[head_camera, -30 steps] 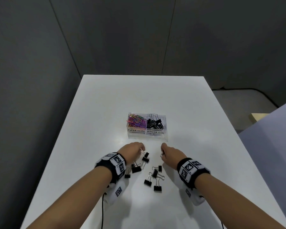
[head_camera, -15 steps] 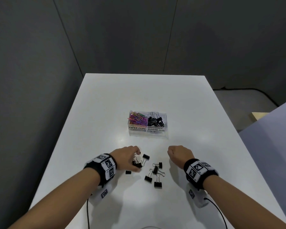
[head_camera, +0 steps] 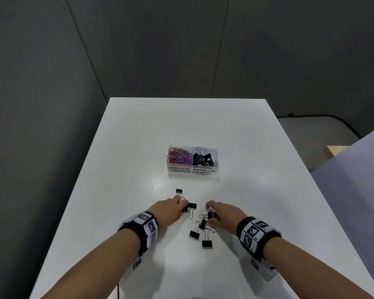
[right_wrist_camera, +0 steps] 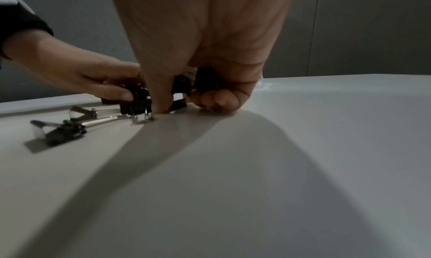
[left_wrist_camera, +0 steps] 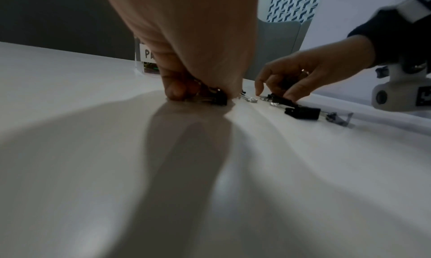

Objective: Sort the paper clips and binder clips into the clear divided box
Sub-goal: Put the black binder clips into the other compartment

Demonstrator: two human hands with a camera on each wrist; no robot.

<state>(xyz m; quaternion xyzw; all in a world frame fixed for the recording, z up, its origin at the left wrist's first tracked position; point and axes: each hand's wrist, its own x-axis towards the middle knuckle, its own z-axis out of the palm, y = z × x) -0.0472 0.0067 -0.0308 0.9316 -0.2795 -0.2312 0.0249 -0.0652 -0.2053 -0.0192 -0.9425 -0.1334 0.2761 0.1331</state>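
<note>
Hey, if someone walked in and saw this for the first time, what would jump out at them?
Probably the clear divided box at the middle of the white table, colourful paper clips in its left half and black binder clips in its right. Nearer the person, loose binder clips lie scattered, with the left hand and right hand both down among them, fingers curled on clips.

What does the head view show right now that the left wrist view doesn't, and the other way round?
Head only: the whole clear divided box, paper clips in its left compartment and binder clips in the right, plus a lone binder clip beyond the left hand.
Left wrist only: the left hand's fingertips pinching a binder clip low on the table, and a ring on the right hand.
Both: both hands among loose binder clips on the white table.
</note>
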